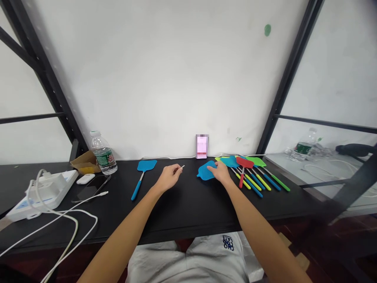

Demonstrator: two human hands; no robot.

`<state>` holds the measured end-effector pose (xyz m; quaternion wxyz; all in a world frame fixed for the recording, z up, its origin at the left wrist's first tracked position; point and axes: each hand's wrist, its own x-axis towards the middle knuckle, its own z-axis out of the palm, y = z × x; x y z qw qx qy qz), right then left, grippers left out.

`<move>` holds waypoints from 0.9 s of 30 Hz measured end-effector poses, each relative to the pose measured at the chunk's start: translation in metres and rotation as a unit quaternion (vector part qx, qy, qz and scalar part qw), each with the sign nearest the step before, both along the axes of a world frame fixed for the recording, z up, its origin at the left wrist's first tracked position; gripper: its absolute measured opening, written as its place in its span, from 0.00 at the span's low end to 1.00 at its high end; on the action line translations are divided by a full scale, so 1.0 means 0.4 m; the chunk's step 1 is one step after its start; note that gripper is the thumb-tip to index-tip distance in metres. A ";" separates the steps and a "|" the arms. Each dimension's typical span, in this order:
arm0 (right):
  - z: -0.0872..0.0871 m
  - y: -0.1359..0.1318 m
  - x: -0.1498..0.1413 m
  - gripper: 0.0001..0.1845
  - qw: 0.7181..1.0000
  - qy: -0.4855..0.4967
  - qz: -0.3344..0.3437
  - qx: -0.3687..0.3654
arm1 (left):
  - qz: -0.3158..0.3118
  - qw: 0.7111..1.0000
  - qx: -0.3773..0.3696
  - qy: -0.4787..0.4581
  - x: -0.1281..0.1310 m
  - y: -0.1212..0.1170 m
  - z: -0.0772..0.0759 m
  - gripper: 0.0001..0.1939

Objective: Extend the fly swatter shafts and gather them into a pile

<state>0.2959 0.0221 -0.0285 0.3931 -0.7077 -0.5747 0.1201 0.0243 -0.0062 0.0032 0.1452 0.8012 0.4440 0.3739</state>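
The white wall (pixel 165 78) is lit brightly and softly, with faint grey shading left toward its edges. Most of the light is swallowed by the black tabletop (pixel 188 212), and the reddish floor (pixel 347 236) below is sunk in dimness. Small highlights are caught on the water bottle (pixel 104 155) at left. The metal posts (pixel 289 74) are splayed outward by wide-angle distortion, the right margin is blurred, and the upright phone (pixel 202 146) is pixelated. The small item (pixel 183 166) pinched in the left hand (pixel 170 177) cannot be made out for certain.
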 end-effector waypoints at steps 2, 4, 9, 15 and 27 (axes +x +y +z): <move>-0.002 -0.010 -0.018 0.24 0.997 -0.044 -0.034 -0.054 | -0.002 1.000 -0.019 -0.019 0.012 -0.002 -0.002 0.15; 0.002 -0.023 -0.029 0.23 0.991 -0.094 -0.055 -0.078 | -0.009 0.999 -0.039 -0.025 0.019 -0.005 -0.004 0.15; 0.027 -0.055 -0.062 0.20 0.985 -0.149 -0.086 0.035 | -0.030 0.999 -0.039 0.003 0.034 -0.021 -0.003 0.15; 0.045 -0.103 -0.139 0.22 0.960 0.028 0.247 0.132 | -0.072 0.996 0.031 0.033 0.066 -0.050 -0.001 0.12; 0.040 -0.073 -0.124 0.22 0.924 0.307 0.218 0.066 | -0.005 0.987 0.035 0.154 0.043 -0.034 -0.028 0.13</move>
